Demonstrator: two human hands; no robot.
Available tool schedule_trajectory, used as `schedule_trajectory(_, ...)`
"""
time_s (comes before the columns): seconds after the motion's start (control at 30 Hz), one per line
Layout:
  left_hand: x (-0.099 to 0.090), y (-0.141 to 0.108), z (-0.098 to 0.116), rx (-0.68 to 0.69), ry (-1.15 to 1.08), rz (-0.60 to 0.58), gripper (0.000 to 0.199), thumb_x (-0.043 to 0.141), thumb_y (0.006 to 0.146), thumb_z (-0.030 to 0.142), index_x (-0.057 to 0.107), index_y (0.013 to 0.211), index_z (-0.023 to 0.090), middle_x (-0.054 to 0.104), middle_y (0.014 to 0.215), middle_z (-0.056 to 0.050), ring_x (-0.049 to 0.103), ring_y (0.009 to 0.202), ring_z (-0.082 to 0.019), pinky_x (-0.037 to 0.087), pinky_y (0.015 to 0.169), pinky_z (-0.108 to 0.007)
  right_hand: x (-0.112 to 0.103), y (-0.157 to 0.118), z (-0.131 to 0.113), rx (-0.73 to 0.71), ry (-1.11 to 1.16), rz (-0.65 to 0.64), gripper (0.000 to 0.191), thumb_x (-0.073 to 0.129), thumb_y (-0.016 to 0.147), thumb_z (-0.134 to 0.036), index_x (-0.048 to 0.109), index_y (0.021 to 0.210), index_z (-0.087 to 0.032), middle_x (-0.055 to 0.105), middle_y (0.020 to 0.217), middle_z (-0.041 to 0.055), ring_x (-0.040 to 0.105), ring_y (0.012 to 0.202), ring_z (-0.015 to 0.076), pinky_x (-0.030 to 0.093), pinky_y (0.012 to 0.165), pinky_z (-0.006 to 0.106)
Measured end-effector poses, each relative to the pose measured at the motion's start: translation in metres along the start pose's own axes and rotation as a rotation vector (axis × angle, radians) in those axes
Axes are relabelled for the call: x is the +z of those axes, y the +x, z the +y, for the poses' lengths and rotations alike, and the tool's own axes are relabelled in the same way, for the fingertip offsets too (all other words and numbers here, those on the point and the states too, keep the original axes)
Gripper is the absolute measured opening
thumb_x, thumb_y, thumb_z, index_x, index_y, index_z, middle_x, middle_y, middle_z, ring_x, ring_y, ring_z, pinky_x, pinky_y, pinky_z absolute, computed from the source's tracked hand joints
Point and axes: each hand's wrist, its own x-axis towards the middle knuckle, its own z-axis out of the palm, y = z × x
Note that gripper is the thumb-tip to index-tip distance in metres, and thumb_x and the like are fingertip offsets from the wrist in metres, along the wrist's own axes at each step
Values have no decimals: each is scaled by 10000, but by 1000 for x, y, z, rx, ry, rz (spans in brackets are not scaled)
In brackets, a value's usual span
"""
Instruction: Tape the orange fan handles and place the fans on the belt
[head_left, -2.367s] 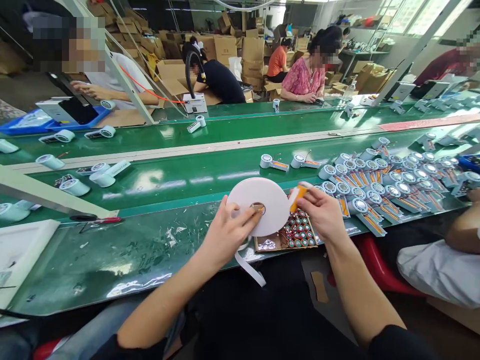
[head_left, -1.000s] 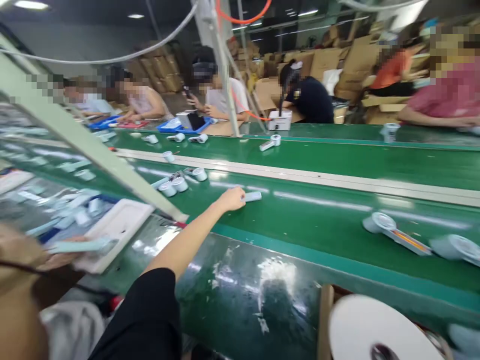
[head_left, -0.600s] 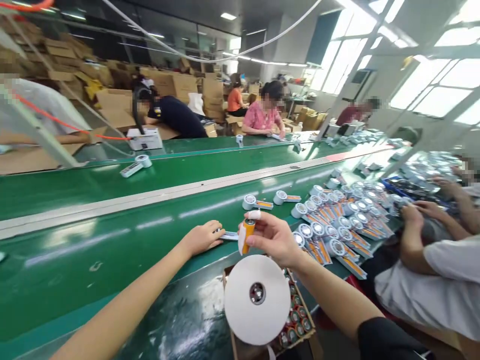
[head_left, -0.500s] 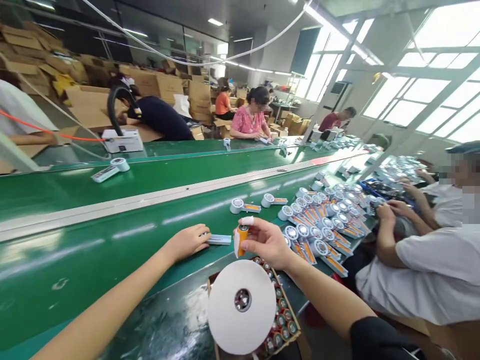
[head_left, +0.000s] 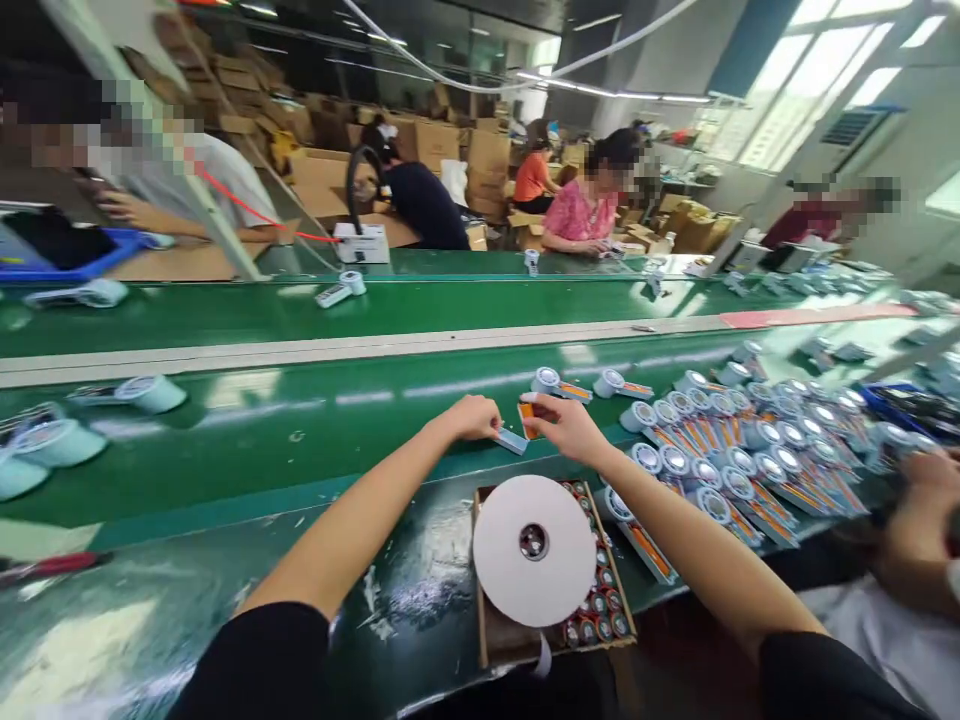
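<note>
My left hand (head_left: 474,418) is closed around one end of a light-blue long-handled unit (head_left: 512,440), whose handle sticks out to the right; the gripped end is hidden by my fingers. Just right of that handle, my right hand (head_left: 566,425) pinches an orange battery (head_left: 528,422) between thumb and fingers. Nearer to me, a big white roll of tape (head_left: 502,550) lies flat on a cardboard box (head_left: 481,610). Several batteries (head_left: 604,603) stand upright in the box, partly covered by the roll.
Many round-headed units (head_left: 705,470) with orange batteries in their handles crowd the right side. More units (head_left: 150,393) lie at left, near a red-handled tool (head_left: 71,563). A pale divider strip (head_left: 337,345) crosses the green surface. Co-workers sit opposite and at right.
The view has swung left, bringing in units and a tool at the left. My hands have come closer together, with the battery now beside the handle's end.
</note>
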Motion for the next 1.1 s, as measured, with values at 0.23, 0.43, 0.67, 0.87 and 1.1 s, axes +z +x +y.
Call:
schedule_trajectory(0.23,-29,-42,-8,-284,-116,132,377,620,1007,467,648,1256,186,636,1312,-114,635,1154,-238,540,1014,-458,26,12,-11,-36,-375,-191,193,678,936,-132,713,1124,-161,762,960,95,745,915,263,585,871,343)
schedule_trajectory(0.43,-20,88,32,-141,-187,101,318,558,1008,478,667,1039,180,713,1007,-67,676,932,-222,542,858,-373,27,51,-14,93,-730,-403,313,608,1042,-450,667,1289,-267,751,1119,99,733,1026,315,601,863,415)
schedule_trajectory(0.67,-3,118,24,-216,-153,91,208,471,933,373,614,955,222,734,919,-67,680,896,-260,454,739,-295,22,67,-15,180,-808,-518,335,571,989,-382,697,1252,-215,730,1176,147,721,1062,347,613,847,460)
schedule_trajectory(0.87,9,119,29,-215,-129,117,216,423,961,343,593,1008,216,733,982,-101,694,917,-271,433,722,-302,8,45,-16,229,-853,-437,366,472,1024,-431,674,1301,-302,737,1158,95,724,1034,344,613,822,482)
schedule_trajectory(1.1,-11,118,60,-180,-71,156,240,416,974,283,621,1039,176,732,950,-144,702,919,-292,500,792,-351,27,56,-9,301,-832,-479,311,635,960,-396,735,1172,-191,722,1187,146,704,1081,348,606,872,480)
